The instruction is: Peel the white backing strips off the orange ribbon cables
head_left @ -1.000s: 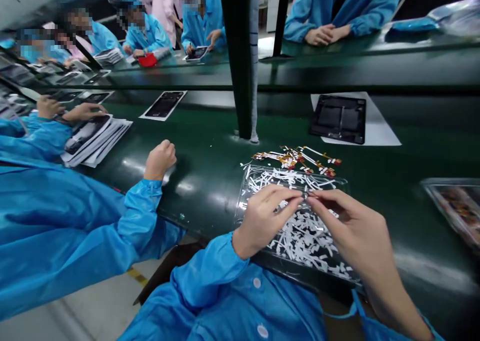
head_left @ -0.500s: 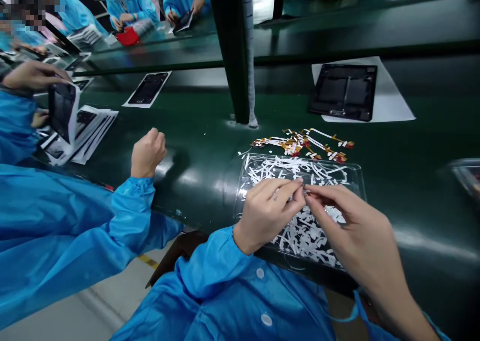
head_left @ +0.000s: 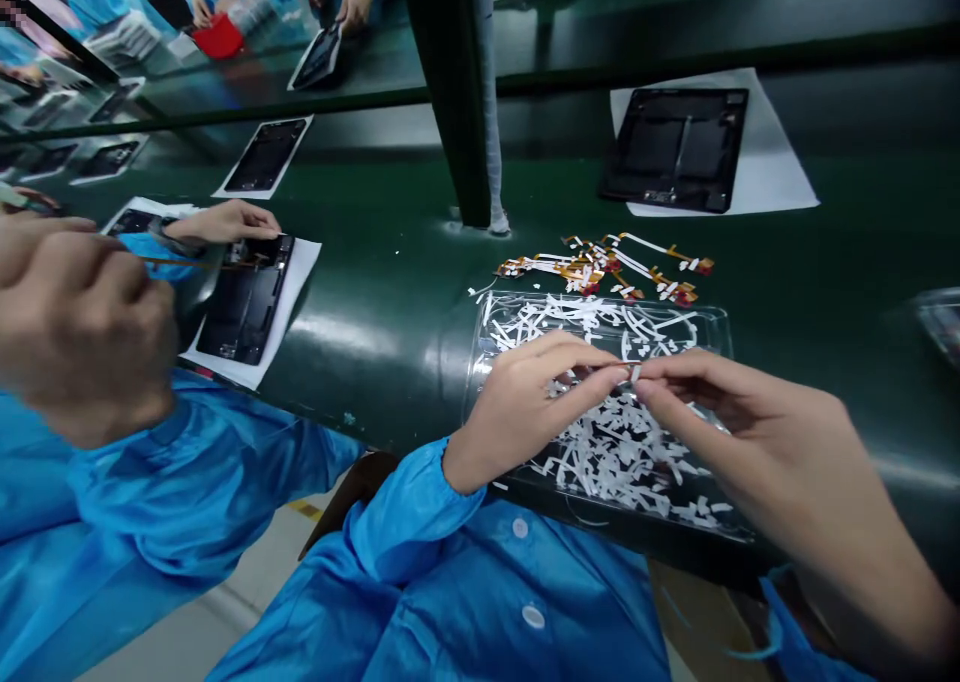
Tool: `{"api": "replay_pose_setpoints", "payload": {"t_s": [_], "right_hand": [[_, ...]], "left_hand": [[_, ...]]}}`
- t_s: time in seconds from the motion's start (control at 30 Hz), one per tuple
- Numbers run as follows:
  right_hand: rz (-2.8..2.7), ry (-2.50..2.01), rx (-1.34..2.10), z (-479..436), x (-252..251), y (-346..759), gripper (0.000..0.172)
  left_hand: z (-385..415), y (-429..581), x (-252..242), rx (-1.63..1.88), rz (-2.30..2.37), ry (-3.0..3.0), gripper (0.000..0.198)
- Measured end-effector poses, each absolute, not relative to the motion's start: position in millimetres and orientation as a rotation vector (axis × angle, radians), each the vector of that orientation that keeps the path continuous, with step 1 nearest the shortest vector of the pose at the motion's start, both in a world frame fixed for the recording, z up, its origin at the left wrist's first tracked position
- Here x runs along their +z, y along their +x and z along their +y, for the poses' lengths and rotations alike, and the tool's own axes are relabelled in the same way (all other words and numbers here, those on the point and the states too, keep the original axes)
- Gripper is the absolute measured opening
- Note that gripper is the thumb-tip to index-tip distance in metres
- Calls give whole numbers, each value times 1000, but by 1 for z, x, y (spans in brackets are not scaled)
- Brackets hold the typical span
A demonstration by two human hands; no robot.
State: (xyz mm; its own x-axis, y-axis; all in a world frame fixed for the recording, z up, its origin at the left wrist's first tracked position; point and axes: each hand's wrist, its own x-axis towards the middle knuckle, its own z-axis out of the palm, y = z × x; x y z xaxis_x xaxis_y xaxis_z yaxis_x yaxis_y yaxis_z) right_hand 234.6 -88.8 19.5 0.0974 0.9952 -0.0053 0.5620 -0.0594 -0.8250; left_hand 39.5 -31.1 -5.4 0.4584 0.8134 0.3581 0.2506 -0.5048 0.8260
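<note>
My left hand [head_left: 536,402] pinches a small flex cable, whose thin reddish-brown edge shows at the fingertips. Right beside it, thumb and forefinger of my right hand [head_left: 750,427] close on a small white strip [head_left: 636,373] at the cable's end; where the two join is too small to tell. Both hands are over a clear plastic tray [head_left: 724,320] that holds many white peeled-off strips [head_left: 607,462]. Just beyond the tray lies a loose pile of orange-and-white flex cables [head_left: 592,268].
A black device shell [head_left: 675,147] lies on white paper behind the cables. A dark post [head_left: 450,102] rises from the green bench. At left, a co-worker's fist [head_left: 90,332] is close; their other hand [head_left: 225,222] touches a black shell [head_left: 244,302] on paper.
My fingertips have drawn slightly apart and right, and the white strip now shows between them. The co-worker has laid a black shell on the bench and brought a fist closer. My view has tilted down.
</note>
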Motion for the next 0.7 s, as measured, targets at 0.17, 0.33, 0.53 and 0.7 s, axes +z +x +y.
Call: {"api": "replay_pose_setpoints", "payload": {"t_s": [0.17,0.33,0.53,0.7], "right_hand": [[-1423,-1725,916,-83,7,239,27],[-1413,-1670,907,-79,3,237,34],[-1343,-1726,917,-85,17,229,19],[-1275,-1777,848,-90,20,231,18]], "left_hand": [[-29,44,-11,1106,1001,1963,14],[-32,47,-13,1063,978,1822,16],[-32,47,-10,1087,954,1772,24],[-39,43,-7,1393,1043,2183,15]]}}
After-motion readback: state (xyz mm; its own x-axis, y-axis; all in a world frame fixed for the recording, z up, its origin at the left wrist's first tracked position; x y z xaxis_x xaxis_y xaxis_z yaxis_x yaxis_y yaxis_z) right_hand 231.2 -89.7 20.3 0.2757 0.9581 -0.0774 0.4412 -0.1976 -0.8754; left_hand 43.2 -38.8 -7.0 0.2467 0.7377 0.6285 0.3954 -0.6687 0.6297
